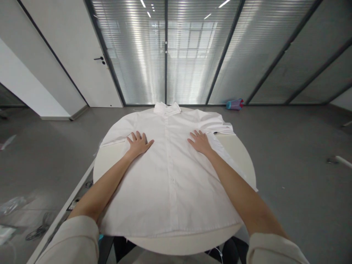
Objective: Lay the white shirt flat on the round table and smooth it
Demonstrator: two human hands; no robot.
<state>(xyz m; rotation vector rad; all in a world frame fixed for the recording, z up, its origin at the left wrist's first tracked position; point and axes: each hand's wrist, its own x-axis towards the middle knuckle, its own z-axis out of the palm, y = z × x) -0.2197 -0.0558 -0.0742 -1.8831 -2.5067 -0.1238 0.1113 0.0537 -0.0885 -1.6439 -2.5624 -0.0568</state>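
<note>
Head view: white shirt (pixel 170 176), collar toward table's (pixel 242 154) far edge, long axis away from me; left hand (pixel 139 143) and right hand (pixel 200 142) flat on chest, fingers spread, equally near.

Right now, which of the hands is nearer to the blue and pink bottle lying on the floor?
Right. The right hand lies flat on the white shirt, below-left of the bottle; the left hand lies farther left.

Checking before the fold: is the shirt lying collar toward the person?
No, the shirt's collar lies at the far edge of the round table, with the hem nearest the person.
</note>
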